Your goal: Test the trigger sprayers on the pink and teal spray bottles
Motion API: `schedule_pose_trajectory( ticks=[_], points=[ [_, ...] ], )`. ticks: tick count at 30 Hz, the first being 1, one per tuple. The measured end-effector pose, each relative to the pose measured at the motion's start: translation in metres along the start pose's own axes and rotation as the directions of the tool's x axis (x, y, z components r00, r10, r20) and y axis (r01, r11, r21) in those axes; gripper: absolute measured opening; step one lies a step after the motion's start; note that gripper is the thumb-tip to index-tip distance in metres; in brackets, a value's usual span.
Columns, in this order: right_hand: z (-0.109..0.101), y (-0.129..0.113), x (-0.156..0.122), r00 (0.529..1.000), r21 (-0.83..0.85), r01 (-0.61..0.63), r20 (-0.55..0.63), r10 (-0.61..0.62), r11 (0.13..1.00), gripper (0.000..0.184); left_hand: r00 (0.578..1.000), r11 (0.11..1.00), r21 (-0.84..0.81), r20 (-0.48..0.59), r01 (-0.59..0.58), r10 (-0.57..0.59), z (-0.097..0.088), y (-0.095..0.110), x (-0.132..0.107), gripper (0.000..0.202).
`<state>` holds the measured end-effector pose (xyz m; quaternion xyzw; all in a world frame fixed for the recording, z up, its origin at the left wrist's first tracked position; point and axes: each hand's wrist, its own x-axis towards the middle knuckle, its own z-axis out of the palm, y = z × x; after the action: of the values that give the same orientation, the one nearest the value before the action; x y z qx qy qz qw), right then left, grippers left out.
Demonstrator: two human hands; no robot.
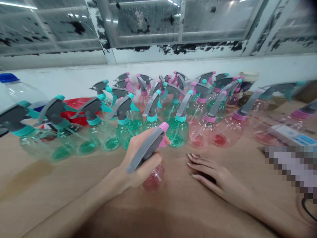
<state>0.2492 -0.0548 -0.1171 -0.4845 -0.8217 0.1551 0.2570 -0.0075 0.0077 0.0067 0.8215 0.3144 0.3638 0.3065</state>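
Observation:
My left hand [138, 162] is wrapped round a pink spray bottle [155, 178] with a grey trigger head [146, 148] and a pink nozzle tip, standing on the wooden table [74, 185]. My right hand [213, 175] lies flat on the table just right of the bottle, fingers stretched out and pointing left, holding nothing. Behind both hands stand several green spray bottles [123, 132] and several pink spray bottles [223, 129], all with grey trigger heads.
A red basin [76, 109] sits at the back left behind the green bottles. A large clear bottle with a blue cap [15, 89] stands at the far left. A white device [292, 137] lies at the right. A window wall runs behind.

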Motion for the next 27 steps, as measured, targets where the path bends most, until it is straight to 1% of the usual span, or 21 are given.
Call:
schedule_pose_trajectory(
  ticks=[4, 9, 12, 16, 21, 24, 27],
  points=[
    [0.0001, -0.0005, -0.0002, 1.000, 0.013, -0.007, -0.004, 0.007, 1.000, 0.035, 0.998, 0.998, -0.034, -0.012, 0.058, -0.058, 0.0013, -0.0046, -0.0009, 0.023],
    [-0.0004, -0.0003, 0.0000, 1.000, 0.003, -0.004, -0.007, 0.004, 1.000, 0.035, 0.997, 0.998, -0.012, -0.014, 0.069, -0.069, 0.0036, -0.0075, -0.0022, 0.039],
    [-0.0001, 0.0003, 0.0000, 1.000, 0.014, 0.000, -0.013, 0.000, 1.000, 0.035, 0.997, 0.998, -0.019, -0.023, 0.067, -0.068, 0.0039, -0.0089, -0.0031, 0.040],
    [0.0002, 0.0003, -0.0001, 1.000, 0.010, -0.003, -0.006, 0.003, 1.000, 0.036, 0.995, 0.993, -0.059, -0.017, 0.100, -0.101, 0.0042, -0.0086, -0.0030, 0.039],
    [-0.0002, -0.0002, -0.0001, 1.000, 0.001, -0.004, 0.003, 0.004, 1.000, 0.035, 0.994, 0.990, -0.093, -0.015, 0.102, -0.104, 0.0050, -0.0074, -0.0018, 0.043],
    [0.0000, -0.0003, -0.0001, 1.000, 0.009, 0.001, -0.013, -0.001, 1.000, 0.035, 0.996, 0.989, -0.121, 0.023, 0.088, -0.086, 0.0033, -0.0082, -0.0003, 0.043],
    [0.0004, -0.0001, 0.0000, 1.000, 0.016, 0.003, -0.022, -0.003, 1.000, 0.035, 0.994, 0.993, -0.088, 0.091, 0.075, -0.067, -0.0004, -0.0083, 0.0023, 0.042]
  ],
)
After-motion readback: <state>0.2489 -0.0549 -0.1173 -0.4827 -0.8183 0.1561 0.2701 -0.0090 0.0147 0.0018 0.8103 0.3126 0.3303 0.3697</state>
